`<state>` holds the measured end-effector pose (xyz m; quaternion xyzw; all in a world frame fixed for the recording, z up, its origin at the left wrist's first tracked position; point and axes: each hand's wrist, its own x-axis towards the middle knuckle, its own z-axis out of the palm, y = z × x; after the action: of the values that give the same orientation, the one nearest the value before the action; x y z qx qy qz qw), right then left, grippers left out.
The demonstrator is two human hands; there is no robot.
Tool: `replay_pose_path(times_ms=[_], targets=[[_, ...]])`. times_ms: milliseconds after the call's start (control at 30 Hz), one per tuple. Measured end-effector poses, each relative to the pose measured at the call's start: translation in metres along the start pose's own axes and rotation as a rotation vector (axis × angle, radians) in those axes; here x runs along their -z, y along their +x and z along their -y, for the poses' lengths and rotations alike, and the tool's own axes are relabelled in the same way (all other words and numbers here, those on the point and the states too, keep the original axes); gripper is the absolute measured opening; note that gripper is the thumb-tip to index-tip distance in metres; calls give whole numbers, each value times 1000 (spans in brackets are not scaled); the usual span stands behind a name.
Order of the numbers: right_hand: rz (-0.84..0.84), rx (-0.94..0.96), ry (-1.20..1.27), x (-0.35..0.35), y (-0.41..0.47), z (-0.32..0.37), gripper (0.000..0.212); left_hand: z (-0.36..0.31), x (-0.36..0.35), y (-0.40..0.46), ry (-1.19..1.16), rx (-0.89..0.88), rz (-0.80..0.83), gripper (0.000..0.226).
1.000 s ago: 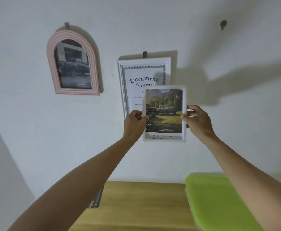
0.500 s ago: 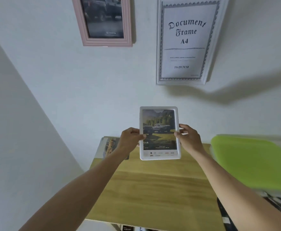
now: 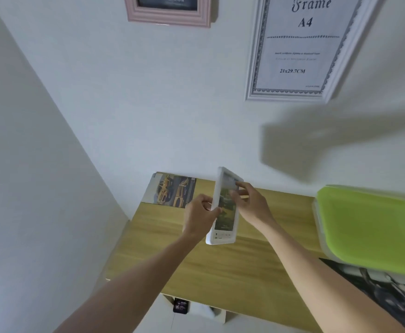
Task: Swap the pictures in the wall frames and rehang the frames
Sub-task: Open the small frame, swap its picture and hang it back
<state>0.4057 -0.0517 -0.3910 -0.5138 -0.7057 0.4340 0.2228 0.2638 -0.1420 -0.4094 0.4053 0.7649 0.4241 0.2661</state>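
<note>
I hold a small white picture frame [image 3: 223,233] over the wooden table [image 3: 220,267], turned nearly edge-on, its landscape-and-cars picture facing right. My left hand [image 3: 199,217] grips its left edge; my right hand [image 3: 252,204] grips the right edge near the top. On the wall above hang a pink frame [image 3: 169,15], cut off at the top, and a white A4 document frame [image 3: 292,51], which tilts. A loose car picture [image 3: 172,191] lies at the table's back left corner against the wall.
A lime-green lidded box [image 3: 369,227] sits at the table's right side, on top of dark printed material [image 3: 384,292]. A side wall closes in on the left. A small dark object [image 3: 180,306] sits below the table's front edge.
I have brought the white frame down from in front of the wall frames to just above the table and turned it from facing me to nearly edge-on. My view has tipped downward.
</note>
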Motion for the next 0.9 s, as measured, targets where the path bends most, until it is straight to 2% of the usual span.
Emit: replay_pose_path(times_ms=[167,267,367,467,600,667,733,833,900], targets=[[-38,-16,91,3,11,30,58,-23,-22,-6,150,-140,-33,20],[-96,-41,91,13,18,28,46,-31,-31,-7,195,-201,-10,23],[-110,-68,175,26,21,18,42,-29,-38,-6,72,-257,45,36],[-79,-90,284,37,22,2,41,-20,-36,-1,8,-284,33,43],[10,-101,400,52,16,-10,38,-7,-25,19,90,-117,-15,53],[64,-91,422,58,13,-14,34,2,-17,31,143,-42,-7,65],[77,-83,442,62,11,-19,34,13,-11,46,114,-19,42,66],[5,-17,300,61,9,-27,47,23,-6,52,55,-54,116,48],[-87,80,114,56,7,-29,57,24,-3,49,35,-90,135,61]])
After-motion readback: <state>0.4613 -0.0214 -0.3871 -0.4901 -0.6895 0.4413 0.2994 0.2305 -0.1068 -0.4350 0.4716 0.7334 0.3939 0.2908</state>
